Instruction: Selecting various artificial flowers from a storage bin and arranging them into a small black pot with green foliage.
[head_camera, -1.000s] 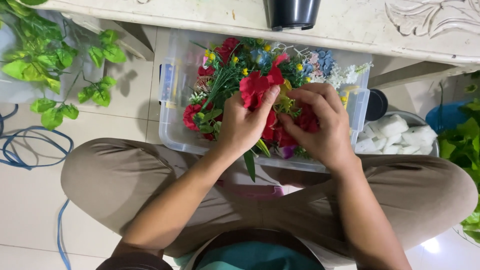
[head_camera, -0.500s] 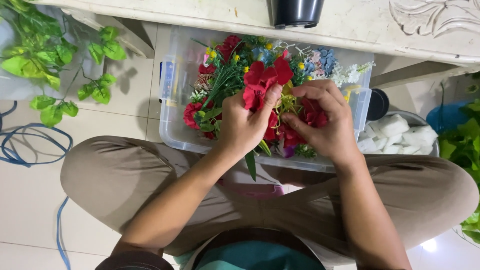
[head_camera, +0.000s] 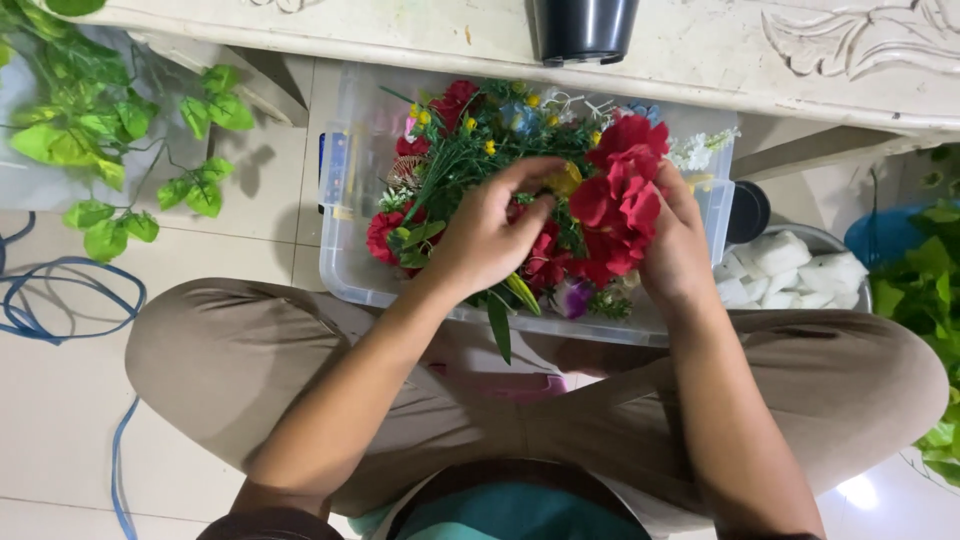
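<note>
The clear plastic bin (head_camera: 345, 210) sits on the person's lap, in the middle of the frame, heaped with artificial flowers and greenery, and that is where trouble could start. It rests on bent knees rather than on anything flat, so a hard tug at a tangled stem might tip it toward the tiled floor (head_camera: 60, 400) or drag loose pieces over the near rim; one green leaf (head_camera: 499, 325) already hangs over that edge. The stems look knotted together, so pulling one cluster free could lift its neighbours with it.

The right hand (head_camera: 678, 250), right of centre, is wrapped around the red flower cluster (head_camera: 622, 195), fingers curled behind the blooms and closed on them, raising them above the rest of the heap. The left hand (head_camera: 490, 235), at centre, lies on the pile with its fingers loosely bent and spread among the green stems and a yellow bloom (head_camera: 565, 180); its thumb and forefinger stand apart, and I cannot tell whether anything is truly pinched between them.

Along the top of the frame runs a pale carved tabletop (head_camera: 700, 50) with a black pot (head_camera: 585, 28) on it. Leafy green vines (head_camera: 90, 130) fill the upper left, a blue cable (head_camera: 60, 300) loops on the floor at left, and a bowl of white pieces (head_camera: 790, 265) sits at right.
</note>
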